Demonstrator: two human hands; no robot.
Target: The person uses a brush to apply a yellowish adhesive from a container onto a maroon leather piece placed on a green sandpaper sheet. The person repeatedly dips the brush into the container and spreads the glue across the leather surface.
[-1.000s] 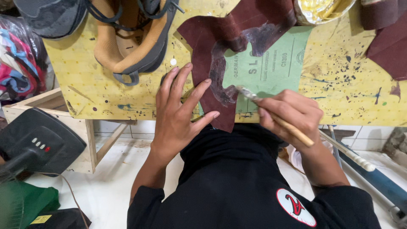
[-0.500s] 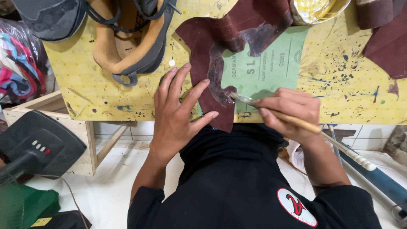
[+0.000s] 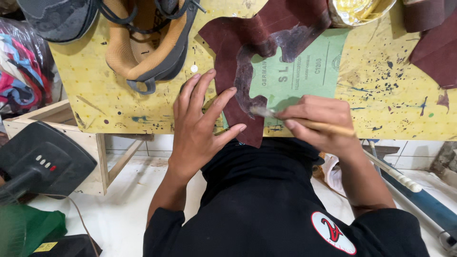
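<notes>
A dark red leather piece (image 3: 228, 43) with a cut-out lies on the yellow speckled table (image 3: 381, 95), over a green paper sheet (image 3: 304, 71). My left hand (image 3: 200, 123) lies flat with spread fingers, pressing the leather's left edge down. My right hand (image 3: 319, 123) grips a wooden-handled brush (image 3: 285, 118). The bristle tip touches the glossy wet band along the leather's inner edge, near the lower corner.
A tan and grey shoe (image 3: 147, 43) sits at the table's back left. An open tin of yellowish glue (image 3: 359, 9) stands at the back, more dark red pieces (image 3: 433, 43) to its right. A black fan base (image 3: 40, 159) stands on the floor to the left.
My right hand has drawn the brush left and a little down along the leather's inner edge. The left hand has stayed in place.
</notes>
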